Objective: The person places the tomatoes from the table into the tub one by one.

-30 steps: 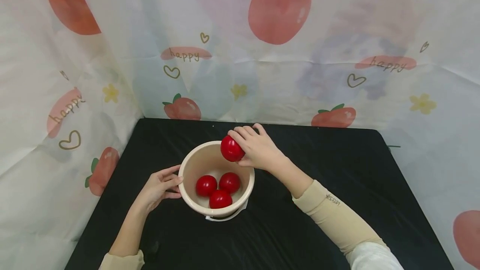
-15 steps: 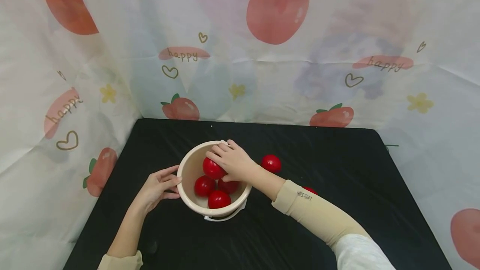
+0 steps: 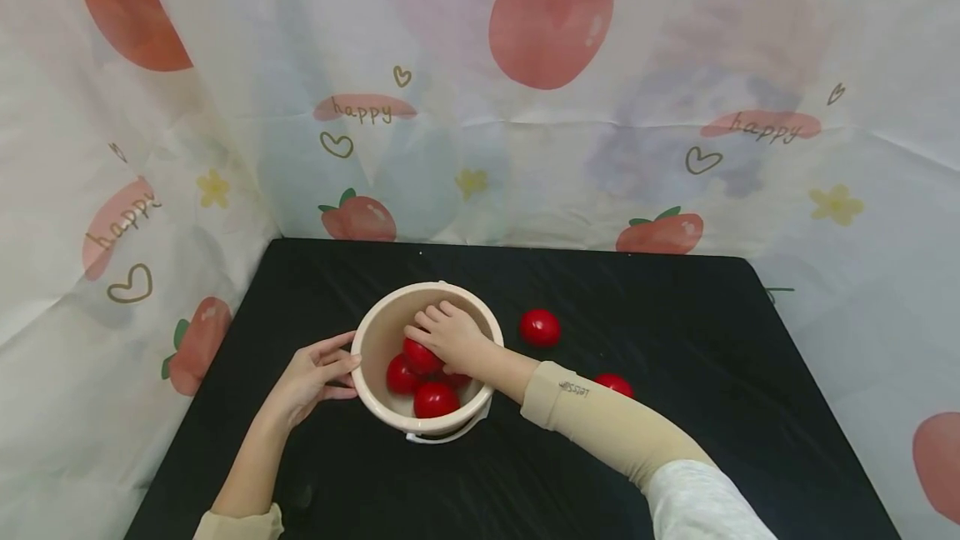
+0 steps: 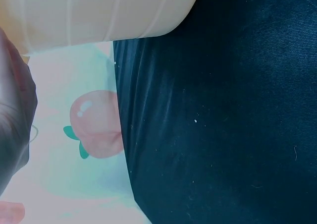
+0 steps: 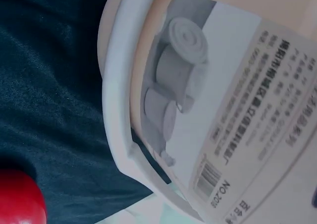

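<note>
A cream plastic bucket (image 3: 380, 332) stands on the black-covered table. My left hand (image 3: 313, 375) holds its left side, thumb at the rim and fingers against the outer wall. Inside the bucket, my right hand (image 3: 452, 342) grips a shiny red ball (image 3: 419, 357) from above, fingers spread over it. Three more red balls lie in the bucket, one at the front (image 3: 437, 400), one at the left (image 3: 401, 376) and one partly hidden under the right hand. In the right wrist view the bucket's printed label (image 5: 198, 115) and white handle (image 5: 119, 90) fill most of the picture.
Two more red balls lie on the black cloth (image 3: 712, 340) right of the bucket: one farther back (image 3: 540, 328), the other (image 3: 615, 383) partly covered by the right sleeve (image 3: 600, 423). A fruit-patterned curtain (image 3: 450, 148) hangs behind and to the left of the table.
My right hand has carried its red ball from over the bucket's back right rim down and left into the bucket. The left hand keeps its place. Two balls on the table have come into view.
</note>
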Demonstrator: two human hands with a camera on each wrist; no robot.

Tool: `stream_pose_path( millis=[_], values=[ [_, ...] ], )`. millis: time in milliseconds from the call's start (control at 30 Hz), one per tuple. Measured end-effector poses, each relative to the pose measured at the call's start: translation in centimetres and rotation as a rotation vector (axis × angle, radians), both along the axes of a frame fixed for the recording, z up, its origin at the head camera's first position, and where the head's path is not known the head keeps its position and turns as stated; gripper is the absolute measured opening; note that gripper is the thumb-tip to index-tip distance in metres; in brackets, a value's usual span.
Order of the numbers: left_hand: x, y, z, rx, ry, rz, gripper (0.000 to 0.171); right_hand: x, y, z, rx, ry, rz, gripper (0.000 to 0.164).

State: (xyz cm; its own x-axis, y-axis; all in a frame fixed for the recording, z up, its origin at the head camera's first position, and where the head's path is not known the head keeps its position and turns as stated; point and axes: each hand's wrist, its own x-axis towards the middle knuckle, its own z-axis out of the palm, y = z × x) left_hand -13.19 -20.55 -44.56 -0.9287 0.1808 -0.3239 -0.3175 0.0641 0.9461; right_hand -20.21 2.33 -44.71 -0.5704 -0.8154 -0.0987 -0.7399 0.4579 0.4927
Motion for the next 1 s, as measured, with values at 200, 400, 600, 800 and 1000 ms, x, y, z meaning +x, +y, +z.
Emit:
stream_pose_path(
  millis=[200, 400, 600, 800, 1000],
  values=[
    [0.0, 0.0, 0.0, 0.003, 0.001, 0.003, 0.058, 0.0, -0.3, -0.3, 0.017, 0.063, -0.032, 0.078],
    [-0.1, 0.1, 0.0, 0.009, 0.003, 0.006, 0.058, 0.0, -0.2, -0.5, -0.050, 0.118, -0.005, 0.063],
    [-0.1, 0.1, 0.0, 0.003, 0.009, 0.002, 0.058, 0.1, 0.0, -0.2, -0.084, 0.080, 0.011, 0.063],
    [-0.1, 0.0, 0.0, -0.002, 0.009, 0.004, 0.059, 0.4, 0.8, 1.4, -0.187, -0.040, -0.014, 0.069],
    [0.0, 0.0, -0.2, 0.003, 0.007, 0.004, 0.059, 0.8, 2.7, 3.6, -0.363, -0.075, -0.075, 0.064]
  ],
)
